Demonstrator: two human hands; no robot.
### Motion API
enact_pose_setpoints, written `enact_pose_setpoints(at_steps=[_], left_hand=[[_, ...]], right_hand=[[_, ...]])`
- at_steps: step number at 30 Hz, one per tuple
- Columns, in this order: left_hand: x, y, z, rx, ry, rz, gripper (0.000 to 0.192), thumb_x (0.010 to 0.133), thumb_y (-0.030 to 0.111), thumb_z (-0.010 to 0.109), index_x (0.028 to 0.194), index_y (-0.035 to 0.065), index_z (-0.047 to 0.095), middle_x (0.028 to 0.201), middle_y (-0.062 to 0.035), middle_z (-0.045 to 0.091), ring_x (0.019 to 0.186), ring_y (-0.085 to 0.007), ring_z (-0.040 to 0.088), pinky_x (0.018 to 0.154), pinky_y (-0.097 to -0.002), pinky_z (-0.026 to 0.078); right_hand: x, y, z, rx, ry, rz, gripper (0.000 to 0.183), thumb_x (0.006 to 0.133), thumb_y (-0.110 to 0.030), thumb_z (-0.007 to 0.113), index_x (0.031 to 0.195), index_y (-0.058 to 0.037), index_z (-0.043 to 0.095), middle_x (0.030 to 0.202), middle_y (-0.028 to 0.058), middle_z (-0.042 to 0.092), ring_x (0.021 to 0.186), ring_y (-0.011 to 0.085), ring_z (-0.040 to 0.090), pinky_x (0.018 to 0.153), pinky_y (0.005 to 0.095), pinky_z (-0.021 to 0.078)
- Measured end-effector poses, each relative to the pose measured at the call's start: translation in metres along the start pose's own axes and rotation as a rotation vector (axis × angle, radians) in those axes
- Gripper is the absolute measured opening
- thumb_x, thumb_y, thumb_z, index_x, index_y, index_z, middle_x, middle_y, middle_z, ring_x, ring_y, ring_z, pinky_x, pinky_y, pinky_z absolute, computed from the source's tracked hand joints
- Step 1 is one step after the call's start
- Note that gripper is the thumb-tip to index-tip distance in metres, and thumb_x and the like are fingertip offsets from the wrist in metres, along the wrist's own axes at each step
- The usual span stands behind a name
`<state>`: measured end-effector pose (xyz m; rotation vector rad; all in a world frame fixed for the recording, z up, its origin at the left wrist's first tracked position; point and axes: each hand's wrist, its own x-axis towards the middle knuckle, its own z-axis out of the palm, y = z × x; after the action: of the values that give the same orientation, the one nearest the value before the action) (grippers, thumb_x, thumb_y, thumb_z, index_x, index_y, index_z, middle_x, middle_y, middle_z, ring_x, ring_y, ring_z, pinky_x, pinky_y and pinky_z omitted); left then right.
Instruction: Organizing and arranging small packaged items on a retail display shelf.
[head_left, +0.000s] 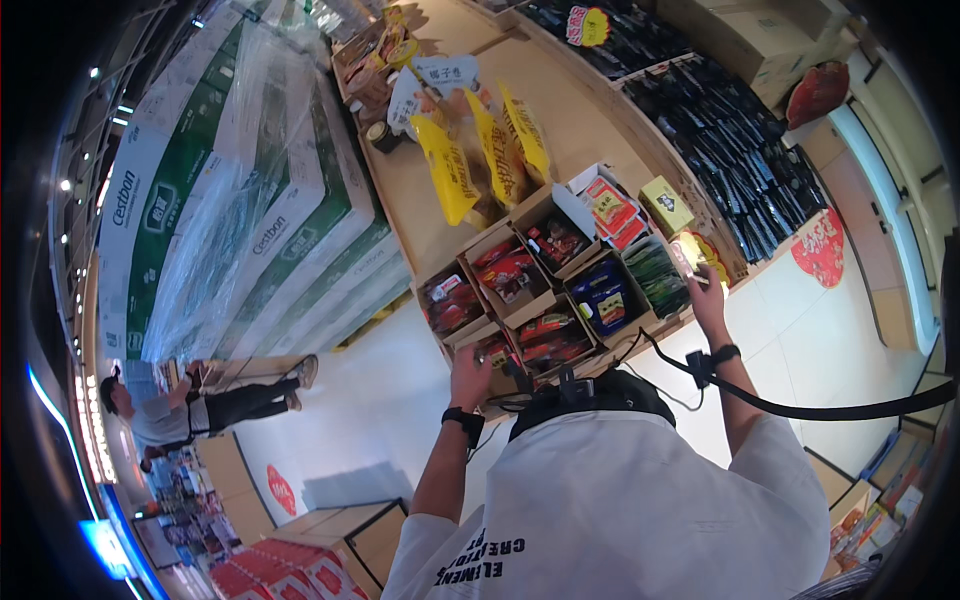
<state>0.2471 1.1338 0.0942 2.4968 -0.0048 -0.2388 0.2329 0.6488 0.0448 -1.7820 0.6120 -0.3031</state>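
Observation:
My left hand (471, 375) is at the near left corner of a group of open cardboard boxes, beside a red packet (496, 357). Its fingertips are partly hidden, so what it grips is unclear. At the right side of the group, my right hand (706, 296) has thumb and fingers on a small glossy packet (688, 253), blurred by glare. Between the hands, one box holds blue packets (606, 298) and another holds red packets (551, 337). Green packets (657, 276) stand in the box nearest my right hand. Red-and-white packets (611, 206) lie in a white box behind.
Yellow pouches (495, 154) stand on the wooden display table (540, 82) beyond the boxes. A yellow carton (666, 204) sits at right, near rows of dark packets (720, 142). Wrapped cartons (247, 195) are stacked at left, with a person (180, 412) nearby. A black cable (810, 411) crosses my right forearm.

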Motion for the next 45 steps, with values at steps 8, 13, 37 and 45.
enact_pose_setpoints(at_steps=[8,13,37,45], left_hand=[[-0.007,-0.023,-0.001,-0.077,-0.169,0.109,0.041,0.078,0.022,0.063,0.113,0.0009,0.055,0.11,-0.0193,0.057,0.1,-0.0358,0.056,0.085,-0.0418,0.046],[-0.022,-0.045,0.006,-0.028,-0.197,0.212,0.042,0.08,0.027,0.062,0.112,0.001,0.055,0.115,-0.021,0.056,0.106,-0.0381,0.053,0.088,-0.0433,0.045],[0.03,0.025,0.055,0.339,-0.299,0.795,0.055,0.072,0.022,0.067,0.122,0.0085,0.05,0.124,-0.0158,0.05,0.109,-0.0332,0.051,0.097,-0.0509,0.034],[0.035,0.053,0.064,0.55,-0.514,0.675,0.057,0.079,0.025,0.059,0.132,0.0127,0.045,0.117,-0.0182,0.052,0.108,-0.0339,0.05,0.092,-0.0473,0.04]], right_hand=[[-0.107,0.03,-0.01,0.013,0.164,0.172,0.032,0.084,-0.01,0.057,0.115,-0.0013,0.054,0.087,0.0074,0.06,0.076,0.0145,0.057,0.068,0.0268,0.0474],[-0.144,0.012,0.003,0.051,0.107,0.224,0.038,0.086,-0.015,0.056,0.121,-0.0018,0.048,0.096,0.0074,0.058,0.08,0.0159,0.059,0.068,0.0276,0.0468],[-0.261,0.0,-0.009,-0.089,0.3,0.223,0.03,0.084,-0.01,0.057,0.113,-0.0016,0.055,0.086,0.0091,0.063,0.076,0.0161,0.064,0.067,0.03,0.0513],[-0.276,-0.009,-0.019,-0.195,0.324,0.201,0.035,0.082,-0.017,0.059,0.113,-0.0018,0.057,0.089,0.0109,0.065,0.079,0.0182,0.063,0.073,0.0314,0.0515]])
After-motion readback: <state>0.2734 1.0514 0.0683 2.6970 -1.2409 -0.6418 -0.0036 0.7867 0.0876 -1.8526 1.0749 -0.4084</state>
